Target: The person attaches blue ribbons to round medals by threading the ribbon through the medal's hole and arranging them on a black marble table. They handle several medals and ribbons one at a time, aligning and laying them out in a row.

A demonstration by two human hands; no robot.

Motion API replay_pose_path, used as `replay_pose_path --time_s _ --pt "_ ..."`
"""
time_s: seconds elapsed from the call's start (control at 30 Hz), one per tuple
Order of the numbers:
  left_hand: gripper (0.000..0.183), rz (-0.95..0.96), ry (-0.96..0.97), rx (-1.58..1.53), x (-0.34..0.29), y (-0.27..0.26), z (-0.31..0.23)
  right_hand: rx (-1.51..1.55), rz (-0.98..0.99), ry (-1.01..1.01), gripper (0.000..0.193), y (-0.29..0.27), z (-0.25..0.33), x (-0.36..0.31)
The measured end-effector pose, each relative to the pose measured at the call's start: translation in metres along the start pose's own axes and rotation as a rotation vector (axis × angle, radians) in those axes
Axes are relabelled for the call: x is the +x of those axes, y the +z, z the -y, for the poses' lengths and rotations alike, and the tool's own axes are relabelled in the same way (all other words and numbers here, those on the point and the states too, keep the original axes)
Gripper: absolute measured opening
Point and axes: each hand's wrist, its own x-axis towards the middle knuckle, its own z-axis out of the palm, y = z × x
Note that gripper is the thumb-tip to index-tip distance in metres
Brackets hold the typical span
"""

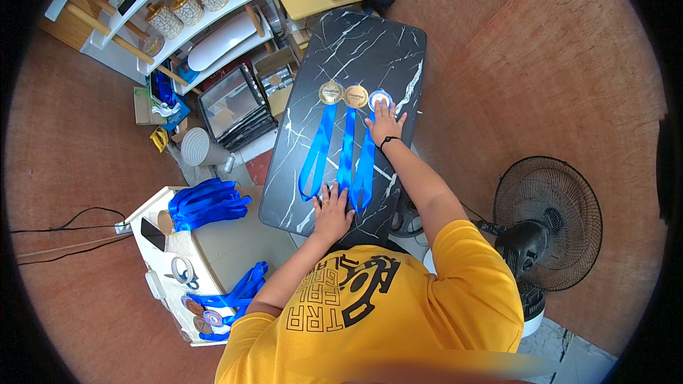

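Three medals on blue ribbons lie side by side on a black marble-patterned table. The left medal and the middle medal show gold faces. On the right medal a white disc with a coloured rim shows, partly covered by my fingers. My right hand is open, its spread fingers resting on that medal and the top of its ribbon. My left hand lies open at the table's near part, fingertips by the lower ends of the left ribbon and middle ribbon.
At left, a cream cabinet bears a bundle of blue ribbons, a phone, a tape roll, scissors and more medals. A black fan stands right. Shelves rise far left.
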Motion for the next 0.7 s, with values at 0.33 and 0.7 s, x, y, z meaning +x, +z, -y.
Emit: replay_pose_path --time_s 0.33,0.7 --pt "0.056 0.179 0.019 0.205 -0.012 0.004 0.007 -0.034 -0.052 -0.447 0.063 0.015 0.02 -0.058" --pt "0.061 -0.061 0.013 0.115 -0.019 -0.006 0.015 0.122 -0.057 -0.437 0.065 0.018 0.025 -0.094"
